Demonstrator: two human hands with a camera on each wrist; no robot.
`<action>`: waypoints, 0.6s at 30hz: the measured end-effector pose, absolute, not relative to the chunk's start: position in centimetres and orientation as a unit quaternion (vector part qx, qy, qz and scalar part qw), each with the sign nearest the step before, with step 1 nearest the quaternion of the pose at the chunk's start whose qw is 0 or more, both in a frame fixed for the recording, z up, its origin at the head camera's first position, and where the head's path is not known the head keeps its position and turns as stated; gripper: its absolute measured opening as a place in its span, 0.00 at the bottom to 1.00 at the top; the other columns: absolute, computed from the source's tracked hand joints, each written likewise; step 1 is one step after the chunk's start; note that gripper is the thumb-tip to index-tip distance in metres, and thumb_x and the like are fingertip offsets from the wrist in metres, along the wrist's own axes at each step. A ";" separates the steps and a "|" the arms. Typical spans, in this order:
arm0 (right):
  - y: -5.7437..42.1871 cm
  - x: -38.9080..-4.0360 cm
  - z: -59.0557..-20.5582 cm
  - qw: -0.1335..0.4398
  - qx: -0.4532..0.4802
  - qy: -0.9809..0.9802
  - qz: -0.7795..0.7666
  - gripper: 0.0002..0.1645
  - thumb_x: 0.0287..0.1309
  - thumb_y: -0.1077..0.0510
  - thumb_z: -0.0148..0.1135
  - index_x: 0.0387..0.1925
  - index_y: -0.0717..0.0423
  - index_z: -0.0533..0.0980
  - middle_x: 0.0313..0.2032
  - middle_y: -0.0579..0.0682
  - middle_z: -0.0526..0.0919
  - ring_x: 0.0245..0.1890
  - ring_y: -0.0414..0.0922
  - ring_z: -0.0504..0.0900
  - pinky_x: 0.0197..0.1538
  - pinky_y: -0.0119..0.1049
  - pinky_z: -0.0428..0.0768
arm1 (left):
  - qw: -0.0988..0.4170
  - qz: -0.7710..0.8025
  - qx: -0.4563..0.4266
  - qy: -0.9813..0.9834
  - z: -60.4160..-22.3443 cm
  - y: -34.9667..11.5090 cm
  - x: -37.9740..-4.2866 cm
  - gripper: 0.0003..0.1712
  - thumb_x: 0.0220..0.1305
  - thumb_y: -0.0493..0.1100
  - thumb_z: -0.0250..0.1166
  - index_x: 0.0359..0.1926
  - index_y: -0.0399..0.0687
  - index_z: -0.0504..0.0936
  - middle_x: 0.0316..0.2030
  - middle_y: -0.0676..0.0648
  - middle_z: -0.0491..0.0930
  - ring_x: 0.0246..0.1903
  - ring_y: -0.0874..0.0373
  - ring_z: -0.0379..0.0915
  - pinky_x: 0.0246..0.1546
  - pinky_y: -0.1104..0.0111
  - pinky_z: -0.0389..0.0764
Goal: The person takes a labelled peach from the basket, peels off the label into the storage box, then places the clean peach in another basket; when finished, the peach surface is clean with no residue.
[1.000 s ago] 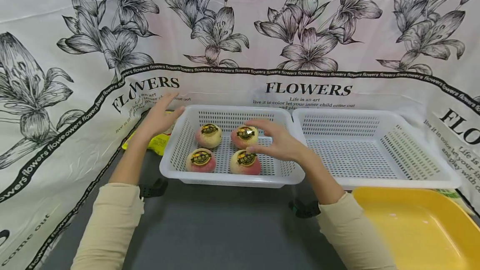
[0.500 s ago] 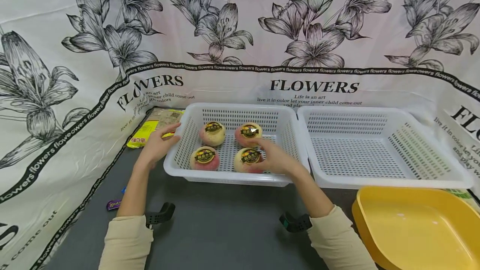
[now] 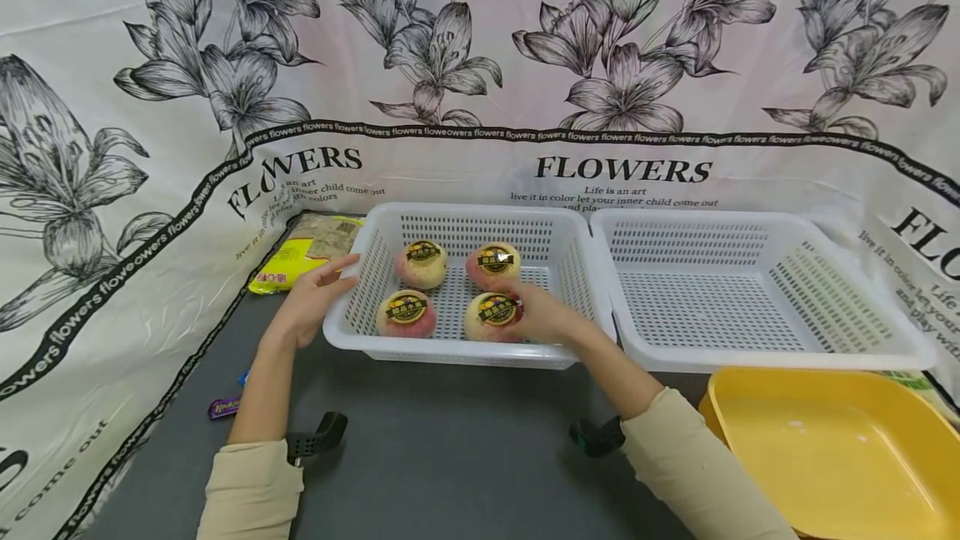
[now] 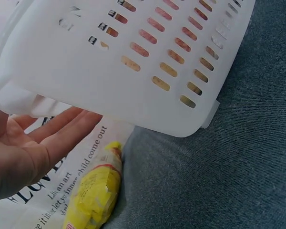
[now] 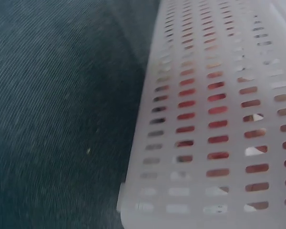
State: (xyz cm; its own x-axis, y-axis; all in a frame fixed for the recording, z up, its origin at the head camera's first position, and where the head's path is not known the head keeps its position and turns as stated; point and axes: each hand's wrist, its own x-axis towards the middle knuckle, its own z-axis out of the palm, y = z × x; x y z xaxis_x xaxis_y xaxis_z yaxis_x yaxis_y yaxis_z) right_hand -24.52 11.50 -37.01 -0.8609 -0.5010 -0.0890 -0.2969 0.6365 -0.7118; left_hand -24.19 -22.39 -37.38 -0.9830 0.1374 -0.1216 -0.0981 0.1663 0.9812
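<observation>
Two pairs of pink-and-cream peaches with black-and-gold labels sit in a white slotted plastic basket point(image 3: 480, 350). My right hand point(image 3: 551, 315) reaches over the basket's front rim and grips the front right peach point(image 3: 491, 317), its fingers and thumb at the fruit's right side. The front left peach point(image 3: 406, 314), back left peach point(image 3: 422, 264) and back right peach point(image 3: 493, 265) lie untouched. At the basket's left rim is my left hand point(image 3: 309, 302); in the left wrist view its fingers point(image 4: 69, 129) extend fairly straight beneath the rim. In the right wrist view the basket wall hides my right hand.
A second white basket point(image 3: 750, 361) stands right of the first. Nearer is a yellow tub point(image 3: 832, 440). A yellow food packet point(image 3: 300, 252) lies at the back left, and a small purple wrapper point(image 3: 223, 407) lies by my left forearm. A printed curtain point(image 3: 450, 169) backs the grey table.
My left hand has come down from above the packet to the basket's left rim. My right hand has lowered onto the front right peach and taken hold of it.
</observation>
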 end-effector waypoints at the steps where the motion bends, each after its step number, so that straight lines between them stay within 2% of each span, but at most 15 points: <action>1: 11.4 -24.6 -37.0 0.141 -0.222 0.895 -0.361 0.43 0.48 0.57 0.74 0.65 0.59 0.65 0.56 0.57 0.73 0.52 0.49 0.72 0.53 0.44 0.72 | 0.094 0.651 0.010 0.753 -37.4 -22.4 -24.2 0.30 0.72 0.41 0.53 0.72 0.46 0.58 0.71 0.41 0.52 0.62 0.42 0.60 0.42 0.70 0.77; 5: 11.2 -24.7 -37.0 0.148 -0.209 0.898 -0.358 0.43 0.48 0.55 0.75 0.64 0.58 0.66 0.55 0.57 0.73 0.51 0.49 0.72 0.52 0.43 0.72 | 0.095 0.655 0.016 0.749 -37.3 -22.3 -24.1 0.30 0.73 0.42 0.53 0.72 0.46 0.57 0.70 0.39 0.53 0.61 0.42 0.61 0.43 0.69 0.77; 13: 11.5 -24.6 -37.0 0.134 -0.221 0.901 -0.349 0.44 0.46 0.57 0.76 0.65 0.58 0.67 0.55 0.56 0.74 0.49 0.49 0.72 0.49 0.42 0.73 | 0.096 0.659 0.013 0.746 -37.1 -22.1 -24.0 0.30 0.73 0.41 0.52 0.72 0.46 0.57 0.68 0.37 0.56 0.60 0.40 0.63 0.46 0.65 0.78; 18: 12.1 -24.5 -36.8 0.131 -0.185 0.874 -0.430 0.49 0.43 0.54 0.78 0.67 0.52 0.64 0.56 0.54 0.72 0.48 0.49 0.72 0.48 0.41 0.73 | 0.095 0.659 0.008 0.746 -37.2 -22.1 -24.1 0.30 0.73 0.40 0.52 0.72 0.45 0.57 0.69 0.37 0.56 0.60 0.40 0.62 0.47 0.65 0.78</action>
